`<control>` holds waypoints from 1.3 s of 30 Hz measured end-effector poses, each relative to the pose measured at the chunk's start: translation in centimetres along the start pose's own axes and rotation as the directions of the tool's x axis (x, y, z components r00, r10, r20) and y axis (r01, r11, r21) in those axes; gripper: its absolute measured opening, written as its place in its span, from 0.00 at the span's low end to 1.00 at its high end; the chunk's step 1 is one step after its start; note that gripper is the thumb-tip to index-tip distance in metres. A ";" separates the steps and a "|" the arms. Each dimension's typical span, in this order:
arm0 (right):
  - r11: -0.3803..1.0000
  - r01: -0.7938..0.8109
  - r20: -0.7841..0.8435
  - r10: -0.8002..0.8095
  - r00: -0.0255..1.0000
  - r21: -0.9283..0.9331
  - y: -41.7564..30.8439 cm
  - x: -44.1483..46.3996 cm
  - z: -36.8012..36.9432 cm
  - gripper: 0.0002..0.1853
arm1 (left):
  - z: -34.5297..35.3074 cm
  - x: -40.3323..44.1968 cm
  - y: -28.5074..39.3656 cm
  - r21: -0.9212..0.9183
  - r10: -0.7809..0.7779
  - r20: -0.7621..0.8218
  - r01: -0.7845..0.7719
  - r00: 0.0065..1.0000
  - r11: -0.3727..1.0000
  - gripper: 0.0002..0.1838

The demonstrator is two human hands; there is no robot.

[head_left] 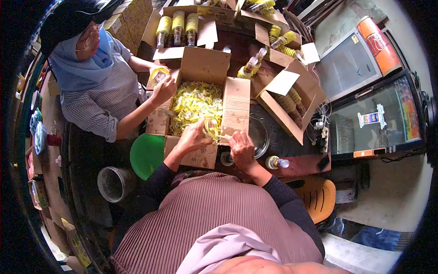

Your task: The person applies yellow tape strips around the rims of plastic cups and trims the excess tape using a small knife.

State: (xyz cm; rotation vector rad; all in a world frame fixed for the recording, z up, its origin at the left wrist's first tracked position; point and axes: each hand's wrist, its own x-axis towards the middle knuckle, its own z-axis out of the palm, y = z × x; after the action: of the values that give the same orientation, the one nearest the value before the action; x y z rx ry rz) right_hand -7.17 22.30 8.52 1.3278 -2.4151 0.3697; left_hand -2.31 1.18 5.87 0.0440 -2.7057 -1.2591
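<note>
My left hand [195,137] is closed around a small yellow-printed cup [211,129], tilted over the near edge of an open cardboard box [237,102]. Yellow and whitish shreds [196,102] fill that box. Just right of the cup, my right hand [241,147] is closed, its fingers pinched on something thin and pale that I cannot make out. Under and beside my right hand lies a round clear glass dish [261,137], partly hidden. A small labelled cup or bottle with a clear top [276,162] lies on the table to the right.
At left a co-worker [98,86] holds a similar yellow cup [159,75]. Cartons with stacked yellow cups [178,25] stand at the back, another open carton [292,100] at right. A green basin [147,155], a grey bucket [114,184] and an orange chair [319,198] are near me.
</note>
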 end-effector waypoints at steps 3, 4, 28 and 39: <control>1.000 0.025 -0.008 -0.025 1.000 -0.012 0.1 0.1 0.0 0.07 | 0.7 0.5 -1.7 -0.292 0.040 0.054 -0.022 0.998 0.956 0.21; 1.000 0.023 -0.006 -0.023 1.000 -0.013 -0.1 0.1 0.1 0.07 | 0.6 0.5 -2.0 -0.293 0.040 0.056 -0.021 0.998 0.956 0.21; 0.996 0.009 0.019 -0.011 1.000 0.091 0.4 -0.4 1.4 0.12 | 0.4 0.3 -3.3 -0.727 0.084 0.566 0.448 0.820 0.520 0.26; 0.944 -0.202 0.098 0.183 0.978 0.261 0.2 -0.1 2.8 0.06 | 1.5 -0.1 -4.3 -0.729 0.017 0.635 0.591 0.773 0.347 0.21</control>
State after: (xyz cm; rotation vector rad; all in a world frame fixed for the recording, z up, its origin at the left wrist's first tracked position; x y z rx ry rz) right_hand -7.81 21.44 5.93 1.2298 -2.6386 0.7388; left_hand -2.62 -0.48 1.67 0.0710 -1.8628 -3.1681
